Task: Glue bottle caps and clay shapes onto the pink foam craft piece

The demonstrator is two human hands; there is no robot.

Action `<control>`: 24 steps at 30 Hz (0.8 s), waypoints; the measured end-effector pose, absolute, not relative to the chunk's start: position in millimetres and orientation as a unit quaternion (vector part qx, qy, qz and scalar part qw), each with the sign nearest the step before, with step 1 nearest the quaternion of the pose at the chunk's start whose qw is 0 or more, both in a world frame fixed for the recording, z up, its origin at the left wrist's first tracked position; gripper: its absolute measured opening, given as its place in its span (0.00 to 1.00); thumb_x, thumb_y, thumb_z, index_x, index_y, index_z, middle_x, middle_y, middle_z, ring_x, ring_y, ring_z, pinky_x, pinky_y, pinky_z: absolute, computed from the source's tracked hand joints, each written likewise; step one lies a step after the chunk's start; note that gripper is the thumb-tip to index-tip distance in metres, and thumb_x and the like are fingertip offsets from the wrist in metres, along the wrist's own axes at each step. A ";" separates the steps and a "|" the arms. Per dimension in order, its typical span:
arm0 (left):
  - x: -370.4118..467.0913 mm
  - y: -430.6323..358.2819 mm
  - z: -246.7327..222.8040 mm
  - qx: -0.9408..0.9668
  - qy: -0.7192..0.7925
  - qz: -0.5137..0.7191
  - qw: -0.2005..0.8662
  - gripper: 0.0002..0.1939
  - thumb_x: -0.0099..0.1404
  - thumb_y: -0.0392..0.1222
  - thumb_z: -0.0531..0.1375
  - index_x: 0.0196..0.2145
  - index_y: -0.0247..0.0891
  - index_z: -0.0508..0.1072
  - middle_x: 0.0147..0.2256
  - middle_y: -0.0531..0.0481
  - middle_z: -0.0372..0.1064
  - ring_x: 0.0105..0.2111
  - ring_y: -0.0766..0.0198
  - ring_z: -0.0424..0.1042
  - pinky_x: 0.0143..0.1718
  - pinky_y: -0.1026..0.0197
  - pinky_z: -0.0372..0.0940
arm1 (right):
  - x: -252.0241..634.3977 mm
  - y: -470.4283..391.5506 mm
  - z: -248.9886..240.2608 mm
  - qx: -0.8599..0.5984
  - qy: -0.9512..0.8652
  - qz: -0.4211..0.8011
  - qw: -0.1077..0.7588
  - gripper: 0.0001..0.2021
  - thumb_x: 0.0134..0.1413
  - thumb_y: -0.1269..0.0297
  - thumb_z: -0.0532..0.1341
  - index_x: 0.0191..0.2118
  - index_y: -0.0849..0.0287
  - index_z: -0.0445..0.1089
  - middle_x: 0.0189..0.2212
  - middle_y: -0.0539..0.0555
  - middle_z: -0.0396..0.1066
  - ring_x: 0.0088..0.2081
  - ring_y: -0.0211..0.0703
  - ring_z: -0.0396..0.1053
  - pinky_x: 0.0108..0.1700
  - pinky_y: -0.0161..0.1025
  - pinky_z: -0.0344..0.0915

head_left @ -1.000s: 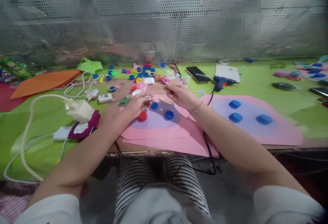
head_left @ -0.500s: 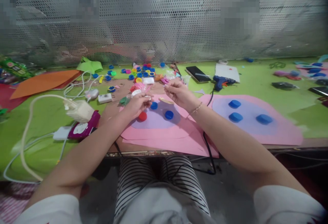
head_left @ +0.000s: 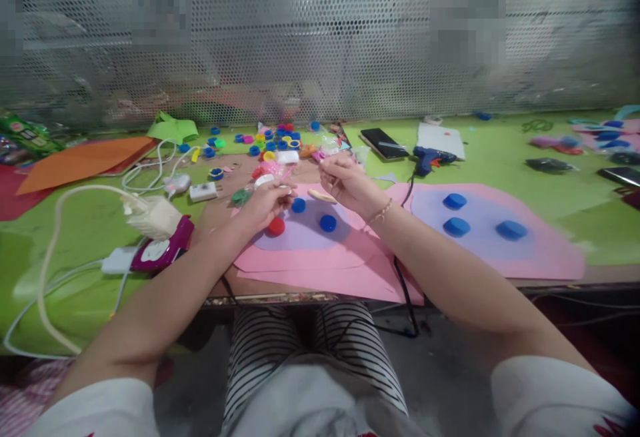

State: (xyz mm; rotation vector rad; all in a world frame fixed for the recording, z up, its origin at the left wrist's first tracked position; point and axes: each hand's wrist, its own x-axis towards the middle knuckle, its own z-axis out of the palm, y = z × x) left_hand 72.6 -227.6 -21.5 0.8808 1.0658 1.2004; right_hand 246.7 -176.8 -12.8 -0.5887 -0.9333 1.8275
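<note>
Fingers pinched, my left hand [head_left: 267,206] is over the left edge of a purple oval [head_left: 313,237] on pink paper [head_left: 300,262]; something small and whitish shows at its fingertips, too small to name. My right hand [head_left: 350,184] hovers above the oval's upper right, thumb and fingers pressed together around something I cannot make out. Between the hands lies a pale, flat strip [head_left: 322,196]. A red cap [head_left: 276,226] and two blue caps, one nearer [head_left: 328,223] and one farther [head_left: 299,205], rest on the oval.
Loose coloured caps [head_left: 270,146] lie behind the hands. A phone [head_left: 384,144], a blue glue gun [head_left: 433,159] and a second pink sheet [head_left: 555,250] with blue caps are to the right. At left are a purple power strip [head_left: 167,248], chargers, cables and orange paper [head_left: 90,164].
The whole view has shifted slightly. Both hands keep nearly the same pose and place over the paper; the small whitish thing at my right fingertips shows less clearly now.
</note>
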 end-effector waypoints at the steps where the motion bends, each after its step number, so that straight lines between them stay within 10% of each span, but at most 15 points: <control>1: 72.4 -227.8 -21.6 0.381 0.462 0.520 0.610 0.04 0.54 0.28 0.55 0.28 0.29 0.69 0.23 0.50 0.67 0.21 0.73 0.64 0.26 0.69 0.60 | 246.6 -176.5 -12.5 -0.244 -0.373 0.755 0.481 0.07 0.52 0.73 0.60 0.24 0.61 0.67 0.19 0.44 0.67 0.20 0.23 0.66 0.25 0.19 0.66; 11: 72.6 -226.4 -22.8 0.382 0.463 0.522 0.606 0.05 0.54 0.27 0.55 0.29 0.29 0.70 0.23 0.49 0.68 0.22 0.74 0.65 0.26 0.69 0.61 | 243.5 -180.3 -8.5 -0.243 -0.384 0.743 0.491 0.12 0.53 0.82 0.53 0.33 0.63 0.70 0.32 0.51 0.73 0.36 0.27 0.71 0.41 0.22 0.67; 20: 72.0 -227.2 -23.3 0.388 0.460 0.518 0.608 0.04 0.54 0.28 0.56 0.29 0.29 0.70 0.23 0.50 0.67 0.22 0.73 0.65 0.27 0.68 0.60 | 243.8 -177.9 -11.2 -0.276 -0.367 0.743 0.488 0.07 0.53 0.68 0.60 0.25 0.60 0.66 0.19 0.44 0.65 0.18 0.23 0.61 0.23 0.19 0.64; 24: 71.9 -226.6 -23.5 0.388 0.462 0.519 0.606 0.04 0.54 0.28 0.56 0.29 0.29 0.70 0.24 0.49 0.68 0.22 0.73 0.65 0.27 0.68 0.60 | 243.4 -177.5 -8.3 -0.298 -0.358 0.735 0.492 0.10 0.57 0.78 0.52 0.30 0.60 0.68 0.27 0.47 0.71 0.20 0.21 0.64 0.27 0.18 0.66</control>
